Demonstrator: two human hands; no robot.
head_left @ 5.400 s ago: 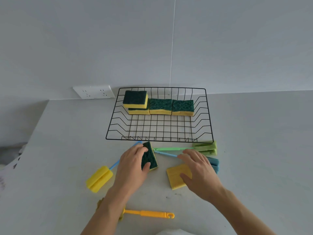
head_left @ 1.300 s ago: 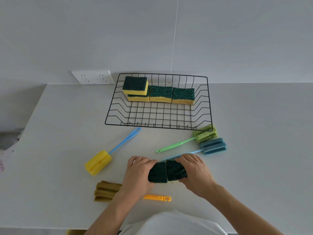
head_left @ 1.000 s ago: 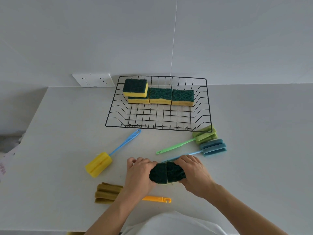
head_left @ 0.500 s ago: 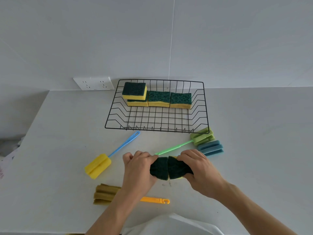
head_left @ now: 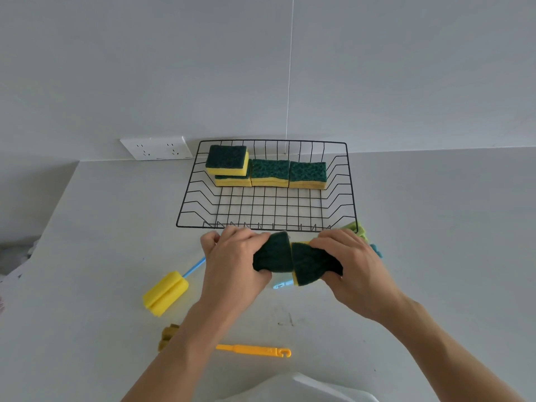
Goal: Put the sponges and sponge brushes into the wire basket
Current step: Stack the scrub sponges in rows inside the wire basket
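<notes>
The black wire basket (head_left: pixel 352 204) sits at the back of the grey counter with several green-and-yellow sponges (head_left: pixel 269 172) along its far wall, two stacked at the left. My left hand (head_left: pixel 232 265) grips one green-topped sponge (head_left: pixel 274 252). My right hand (head_left: pixel 356 265) grips a second sponge (head_left: pixel 311 264). The two sponges are held side by side, touching, above the counter just in front of the basket's near rim. A yellow-headed brush with a blue handle (head_left: pixel 165 293) lies to the left. An orange-handled brush (head_left: pixel 255 351) lies near me, its olive head (head_left: pixel 168 336) partly behind my left forearm.
Green (head_left: pixel 358 229) and blue (head_left: pixel 375 249) brush heads peek out behind my right hand; a blue handle tip (head_left: pixel 282 285) shows below the sponges. A white wall socket (head_left: pixel 156 147) is left of the basket. The counter's left edge drops away at far left.
Both hands have carried the pair of sponges away from me, from mid-counter up to the basket's near rim. The brushes and the sponges in the basket have not moved.
</notes>
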